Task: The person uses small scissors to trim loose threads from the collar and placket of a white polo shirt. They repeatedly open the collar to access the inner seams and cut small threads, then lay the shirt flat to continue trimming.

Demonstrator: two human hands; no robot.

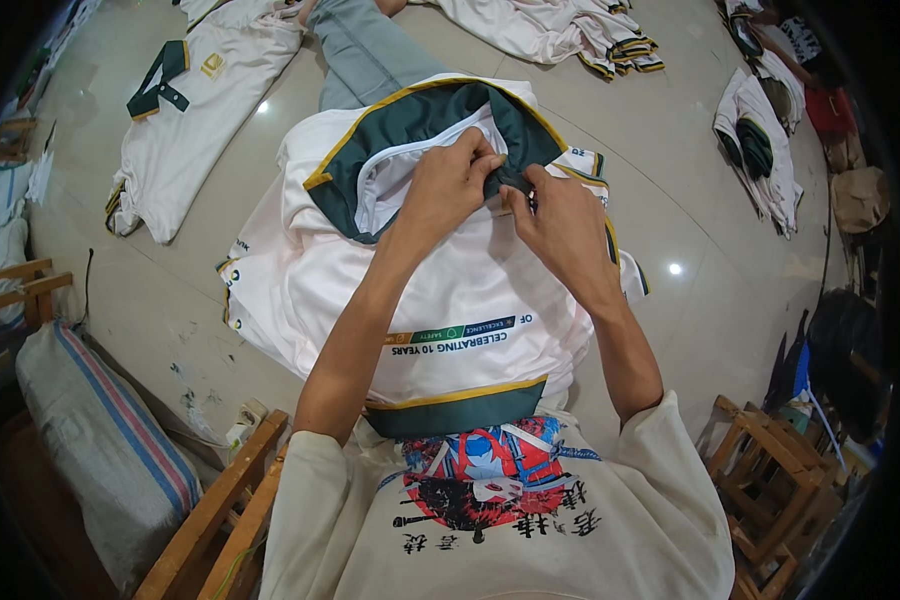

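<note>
A white polo shirt (450,262) with printing across it lies spread before me, over my lap. Its dark green collar (412,120), edged in yellow, is turned toward the far side. My left hand (457,172) pinches one side of the collar's front opening. Close beside it, my right hand (555,206) grips the dark green button placket (511,178) between thumb and fingers. Whether a button sits between the fingertips is hidden. Another dark green band (457,409) with a yellow edge lies against my waist.
A white polo shirt (210,120) lies on the tiled floor at the far left. More shirts (525,30) lie ahead, and a folded one (757,150) is at right. A woven sack (105,435) and wooden frame (217,510) stand left; wooden stools (772,472) stand right.
</note>
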